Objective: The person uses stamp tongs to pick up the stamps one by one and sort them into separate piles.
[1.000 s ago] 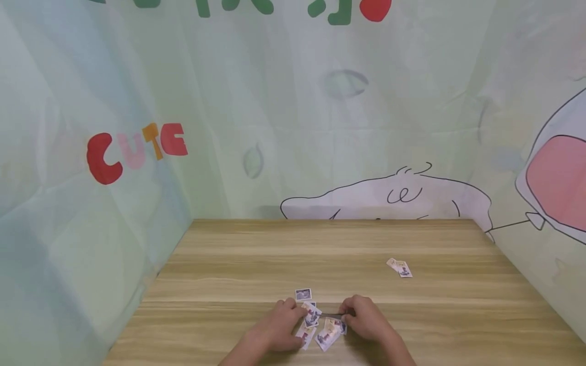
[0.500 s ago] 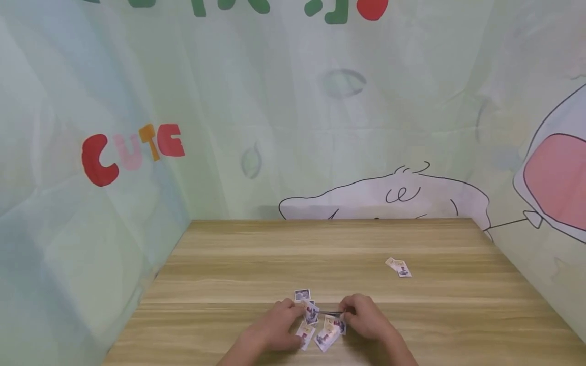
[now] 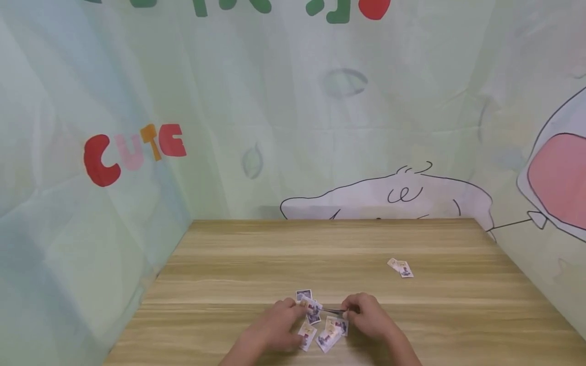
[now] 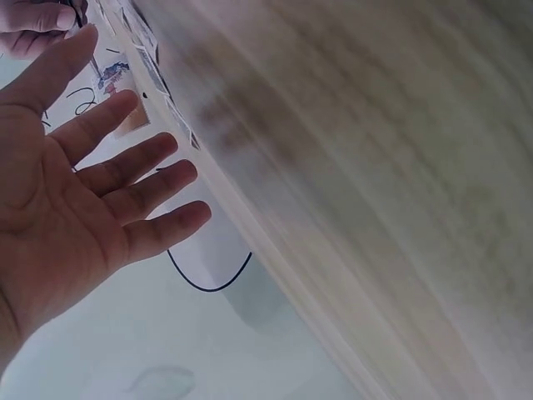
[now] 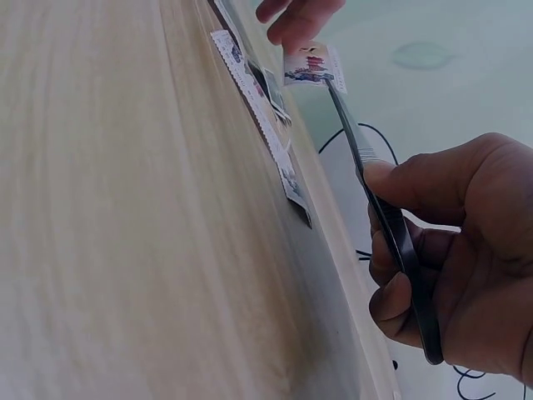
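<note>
My right hand [image 3: 367, 316] grips black tweezers [image 5: 396, 229] between thumb and fingers. Their tips pinch a small postage stamp [image 5: 311, 68] with a perforated edge and a printed picture, raised over the table in the right wrist view. My left hand [image 4: 71, 196] has its fingers spread and straight, palm showing in the left wrist view; its fingertips overlap the stamp's edge in the right wrist view. Below the held stamp lie a dark-printed stamp [image 3: 303, 294] and another [image 3: 314, 319]. Nearer me are a light stamp [image 3: 306, 336] and an overlapping group of stamps [image 3: 328, 339].
Two overlapping stamps [image 3: 404, 269] lie farther back to the right on the wood-grain table [image 3: 229, 264]. A printed cloth backdrop [image 3: 274, 127] with letters and cartoon drawings rises behind and beside the table.
The stamp in the tweezers has lifted slightly away from me and turned more level. My right hand has shifted a little with it, and the left hand has barely moved.
</note>
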The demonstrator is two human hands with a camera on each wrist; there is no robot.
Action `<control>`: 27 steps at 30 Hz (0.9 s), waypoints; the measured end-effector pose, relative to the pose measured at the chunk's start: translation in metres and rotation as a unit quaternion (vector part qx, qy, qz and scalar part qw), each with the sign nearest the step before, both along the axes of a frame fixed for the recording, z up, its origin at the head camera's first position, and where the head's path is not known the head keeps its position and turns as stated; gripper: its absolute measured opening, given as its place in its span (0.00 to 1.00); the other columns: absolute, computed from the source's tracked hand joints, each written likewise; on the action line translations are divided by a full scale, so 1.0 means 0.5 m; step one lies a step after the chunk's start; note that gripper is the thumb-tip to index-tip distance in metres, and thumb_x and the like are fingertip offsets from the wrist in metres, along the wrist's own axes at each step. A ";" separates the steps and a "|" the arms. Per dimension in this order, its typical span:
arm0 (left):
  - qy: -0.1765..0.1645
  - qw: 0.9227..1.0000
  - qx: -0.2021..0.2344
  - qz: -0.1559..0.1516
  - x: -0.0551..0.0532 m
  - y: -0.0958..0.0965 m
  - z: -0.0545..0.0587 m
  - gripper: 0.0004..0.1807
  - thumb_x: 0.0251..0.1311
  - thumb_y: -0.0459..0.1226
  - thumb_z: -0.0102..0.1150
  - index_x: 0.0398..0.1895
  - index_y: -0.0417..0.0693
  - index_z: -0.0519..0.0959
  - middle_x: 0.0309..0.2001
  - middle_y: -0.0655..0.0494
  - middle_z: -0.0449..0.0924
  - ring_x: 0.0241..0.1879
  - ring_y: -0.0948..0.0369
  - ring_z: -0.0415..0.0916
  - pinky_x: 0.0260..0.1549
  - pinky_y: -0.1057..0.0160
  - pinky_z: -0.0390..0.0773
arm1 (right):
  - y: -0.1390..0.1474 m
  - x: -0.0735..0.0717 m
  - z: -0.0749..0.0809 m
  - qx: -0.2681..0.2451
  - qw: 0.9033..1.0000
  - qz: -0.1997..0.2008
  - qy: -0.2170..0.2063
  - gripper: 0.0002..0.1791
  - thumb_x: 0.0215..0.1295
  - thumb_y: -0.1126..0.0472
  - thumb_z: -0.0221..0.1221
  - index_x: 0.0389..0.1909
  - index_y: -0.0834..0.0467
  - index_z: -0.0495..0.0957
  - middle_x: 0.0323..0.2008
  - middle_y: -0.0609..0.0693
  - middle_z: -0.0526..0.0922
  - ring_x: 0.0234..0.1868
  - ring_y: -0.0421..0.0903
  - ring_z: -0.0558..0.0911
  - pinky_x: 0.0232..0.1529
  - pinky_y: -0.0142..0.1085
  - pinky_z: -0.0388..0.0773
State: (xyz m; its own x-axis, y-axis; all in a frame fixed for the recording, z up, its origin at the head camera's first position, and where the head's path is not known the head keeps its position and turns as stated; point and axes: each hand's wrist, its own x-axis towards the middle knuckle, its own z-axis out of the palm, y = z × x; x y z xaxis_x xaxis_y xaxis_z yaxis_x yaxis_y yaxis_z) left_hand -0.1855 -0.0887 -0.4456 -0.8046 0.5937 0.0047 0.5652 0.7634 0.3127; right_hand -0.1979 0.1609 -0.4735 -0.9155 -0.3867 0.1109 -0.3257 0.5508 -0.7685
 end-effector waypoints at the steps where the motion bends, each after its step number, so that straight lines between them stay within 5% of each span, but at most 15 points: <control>1: 0.002 1.000 0.002 0.000 -0.001 0.001 0.000 0.31 0.44 0.46 0.66 0.56 0.51 0.75 0.48 0.53 0.73 0.45 0.57 0.71 0.46 0.55 0.73 | 0.001 0.000 0.000 0.002 1.000 -0.001 0.002 0.04 0.53 0.72 0.57 0.28 0.61 0.79 0.25 0.44 0.77 0.27 0.41 0.73 0.31 0.34 0.72; 12: -0.010 0.999 0.021 0.031 -0.012 -0.003 -0.008 0.31 0.46 0.47 0.66 0.57 0.51 0.75 0.54 0.49 0.72 0.51 0.52 0.69 0.49 0.49 0.71 | 0.025 0.005 0.007 0.017 1.000 -0.018 0.013 0.03 0.53 0.70 0.58 0.29 0.63 0.79 0.24 0.42 0.75 0.27 0.41 0.72 0.31 0.34 0.71; 27: 0.021 1.000 0.012 0.013 -0.034 -0.003 -0.020 0.27 0.43 0.45 0.67 0.50 0.49 0.78 0.56 0.44 0.70 0.56 0.48 0.66 0.50 0.46 0.70 | 0.065 0.007 0.007 0.012 0.998 -0.048 0.027 0.03 0.52 0.70 0.60 0.28 0.61 0.79 0.25 0.42 0.76 0.27 0.40 0.71 0.30 0.33 0.70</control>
State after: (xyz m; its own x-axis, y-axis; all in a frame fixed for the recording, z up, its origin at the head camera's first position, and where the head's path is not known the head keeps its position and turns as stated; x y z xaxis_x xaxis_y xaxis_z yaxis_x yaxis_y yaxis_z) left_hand -0.2026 -0.0903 -0.4558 -0.8184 0.5722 0.0523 0.5582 0.7702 0.3084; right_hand -0.1942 0.1936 -0.4701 -0.9413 -0.3005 0.1540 -0.3119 0.5990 -0.7375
